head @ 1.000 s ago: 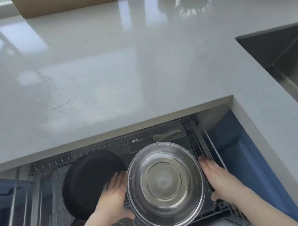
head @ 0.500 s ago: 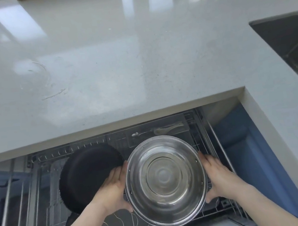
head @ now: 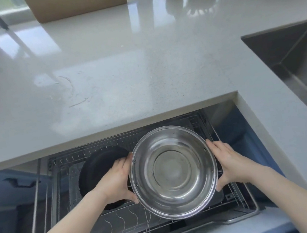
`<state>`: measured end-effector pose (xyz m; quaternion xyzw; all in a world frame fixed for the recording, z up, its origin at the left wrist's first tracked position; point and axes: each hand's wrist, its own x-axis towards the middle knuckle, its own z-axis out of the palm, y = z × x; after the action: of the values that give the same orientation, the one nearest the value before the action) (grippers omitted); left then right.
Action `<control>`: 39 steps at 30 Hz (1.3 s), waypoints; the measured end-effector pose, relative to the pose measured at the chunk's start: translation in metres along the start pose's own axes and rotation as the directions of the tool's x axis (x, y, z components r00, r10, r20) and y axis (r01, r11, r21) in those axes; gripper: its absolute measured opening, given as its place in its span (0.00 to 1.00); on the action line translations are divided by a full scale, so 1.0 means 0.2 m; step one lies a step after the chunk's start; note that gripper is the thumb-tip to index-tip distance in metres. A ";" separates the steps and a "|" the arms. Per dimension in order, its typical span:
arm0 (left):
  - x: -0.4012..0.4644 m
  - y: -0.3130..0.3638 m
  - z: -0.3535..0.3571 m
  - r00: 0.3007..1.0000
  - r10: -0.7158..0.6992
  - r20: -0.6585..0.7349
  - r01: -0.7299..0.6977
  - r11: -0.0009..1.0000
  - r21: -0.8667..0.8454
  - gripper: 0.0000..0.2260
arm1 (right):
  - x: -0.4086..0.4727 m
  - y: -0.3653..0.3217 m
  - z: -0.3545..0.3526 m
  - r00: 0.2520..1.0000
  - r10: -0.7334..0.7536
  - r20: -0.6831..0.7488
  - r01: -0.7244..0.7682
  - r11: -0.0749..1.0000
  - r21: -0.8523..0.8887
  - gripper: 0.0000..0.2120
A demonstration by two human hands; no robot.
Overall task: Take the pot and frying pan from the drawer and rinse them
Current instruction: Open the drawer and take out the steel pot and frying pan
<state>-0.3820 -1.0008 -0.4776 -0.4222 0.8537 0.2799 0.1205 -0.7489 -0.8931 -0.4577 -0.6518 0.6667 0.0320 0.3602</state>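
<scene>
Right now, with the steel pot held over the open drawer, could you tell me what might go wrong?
The left hand and right hand grip the smooth steel pot only by its sides, so it could slip onto the frying pan. Lifting straight up, its far rim might catch the countertop edge overhanging the drawer.
</scene>
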 end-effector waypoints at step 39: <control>0.62 0.31 -1.35 0.995 0.006 -0.096 -0.015 0.995 -0.096 0.53 | 0.27 0.03 -1.43 0.985 -0.024 -0.170 0.028 0.999 0.022 0.58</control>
<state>-0.5001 -1.2077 -0.2898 -0.4359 0.8462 0.3010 0.0578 -0.8735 -1.0842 -0.2776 -0.6564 0.6866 -0.0366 0.3104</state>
